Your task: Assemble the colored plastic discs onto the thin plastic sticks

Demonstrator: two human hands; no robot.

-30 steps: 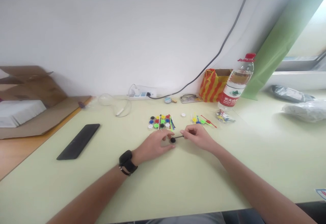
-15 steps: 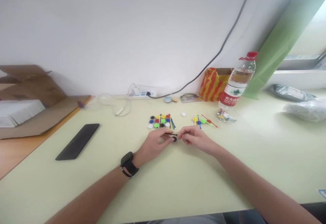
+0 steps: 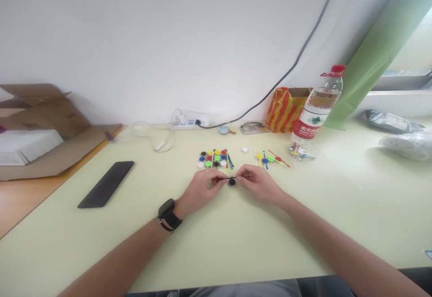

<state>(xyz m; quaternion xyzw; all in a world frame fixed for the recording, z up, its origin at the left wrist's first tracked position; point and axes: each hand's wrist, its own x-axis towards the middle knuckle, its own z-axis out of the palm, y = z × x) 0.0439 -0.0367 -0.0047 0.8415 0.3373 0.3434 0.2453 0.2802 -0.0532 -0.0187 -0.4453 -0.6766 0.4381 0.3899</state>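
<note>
Both hands pinch a thin black arrow (image 3: 231, 178), one at each end. My left hand (image 3: 204, 186), with a black watch on its wrist, holds the left end, and my right hand (image 3: 259, 183) the right end. Just under the arrow, between the fingertips, is a small round black disc (image 3: 232, 182) with a clear rim; whether the two touch I cannot tell. Beyond my left hand lie several coloured discs (image 3: 209, 164) in rows, with loose arrows (image 3: 230, 159) beside them. Past my right hand are more discs fitted with coloured arrows (image 3: 265, 159).
A white disc (image 3: 245, 150) lies behind the hands. At the right stand a large water bottle (image 3: 313, 112) and a striped bag (image 3: 281, 112), with a small plastic packet (image 3: 300, 151) in front. A black flat case (image 3: 106, 184) lies left; a power strip (image 3: 191, 120) is by the wall.
The right fingers have closed in on the arrow's right end. The arrow now lies level over the black disc, and my left fingers have drawn back from the disc.
</note>
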